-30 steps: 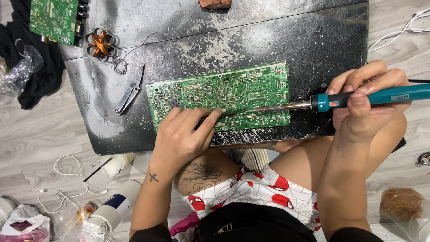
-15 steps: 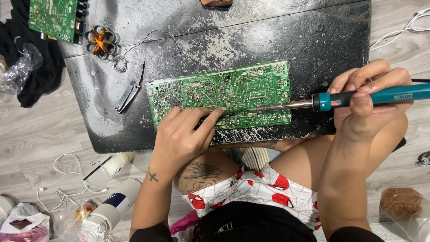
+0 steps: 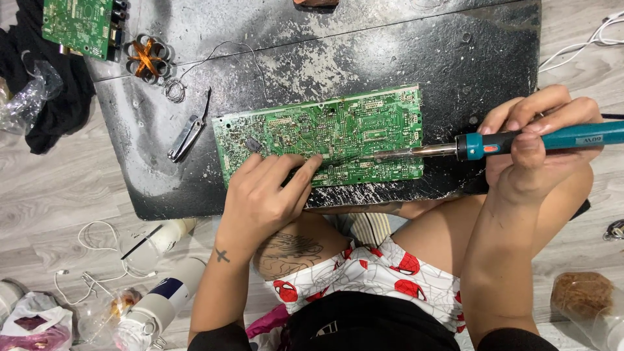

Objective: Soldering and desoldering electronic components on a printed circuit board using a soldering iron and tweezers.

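Head view: the right hand [image 3: 533,153] is clamped around the teal handle of a soldering iron [image 3: 520,142], whose metal tip reaches leftward onto the green circuit board [image 3: 325,130], close to the left hand's fingertips [image 3: 312,162]. The left hand [image 3: 266,195] presses flat on the board's near edge, fingers together, gripping nothing. Beyond the left hand, on the scuffed black work slab [image 3: 403,58], lie small pliers [image 3: 187,133] and a copper coil [image 3: 146,58].

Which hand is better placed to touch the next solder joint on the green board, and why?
Probably the right hand: it grips the teal soldering iron, whose tip lies over the green circuit board. The left hand presses the board's near edge.
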